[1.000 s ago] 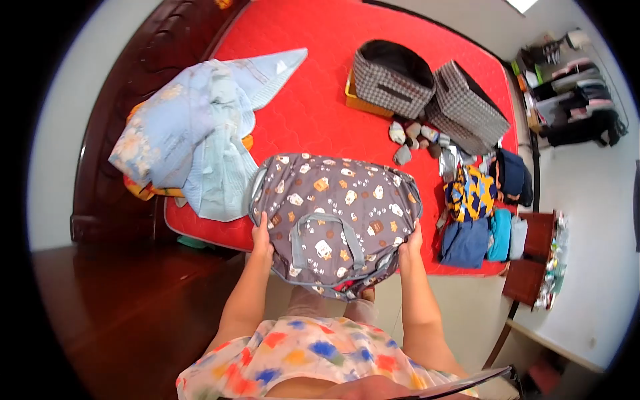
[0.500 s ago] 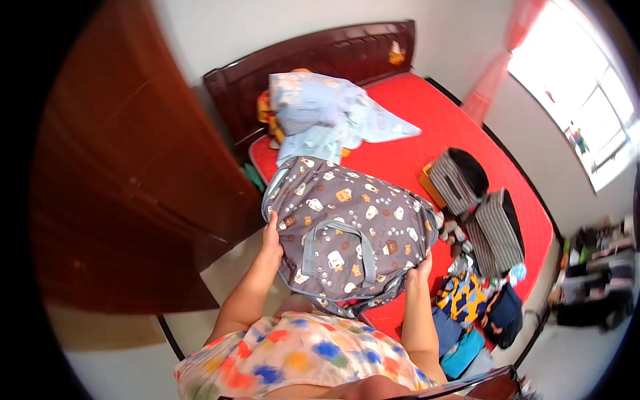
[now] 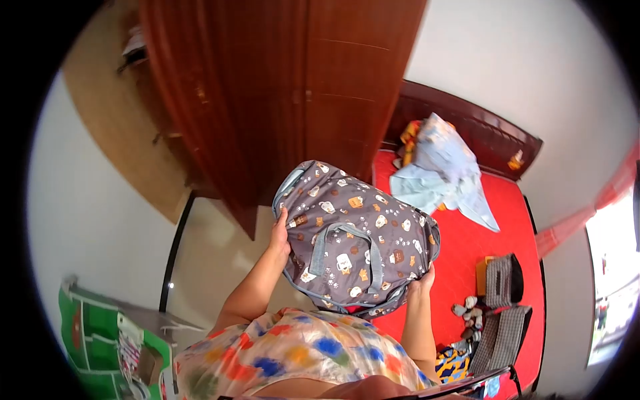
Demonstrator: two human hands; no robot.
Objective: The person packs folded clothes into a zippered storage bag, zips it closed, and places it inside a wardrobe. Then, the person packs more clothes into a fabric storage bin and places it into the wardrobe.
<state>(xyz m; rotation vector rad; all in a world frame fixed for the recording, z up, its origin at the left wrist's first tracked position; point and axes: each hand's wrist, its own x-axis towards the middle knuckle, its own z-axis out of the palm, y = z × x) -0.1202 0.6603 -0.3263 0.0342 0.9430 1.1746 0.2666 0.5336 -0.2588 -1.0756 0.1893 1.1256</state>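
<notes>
Grey printed bag (image 3: 353, 233): it is in front of the body, raised above the floor, one side supported by each of the hands, and it lies a little slanted.
Left hand (image 3: 280, 232): partly closed on the bag's left side, thumb on top; the fingers beneath are hidden.
Right hand (image 3: 421, 283): also partly closed, gripping the lower right side; how far the fingers go under, I cannot tell.
Loop handle (image 3: 350, 232): lies loose across the upper face, held by neither hand.
Possible trouble: if one hand slips on the soft cloth, the bag would probably tip, and anything inside could slide to the low end.
Wardrobe (image 3: 353, 87): tall, brown, beyond the bag; its lower corner could perhaps catch the loose handle if the bag passes very near.
Floor (image 3: 213, 253): pale and smooth; the wide bag hides part of it, so a misstep seems possible.
Red bed (image 3: 507, 213): at the right, with blue bedding (image 3: 443, 160), two checked boxes (image 3: 498, 283) and a yellow patterned cloth (image 3: 452, 365).
</notes>
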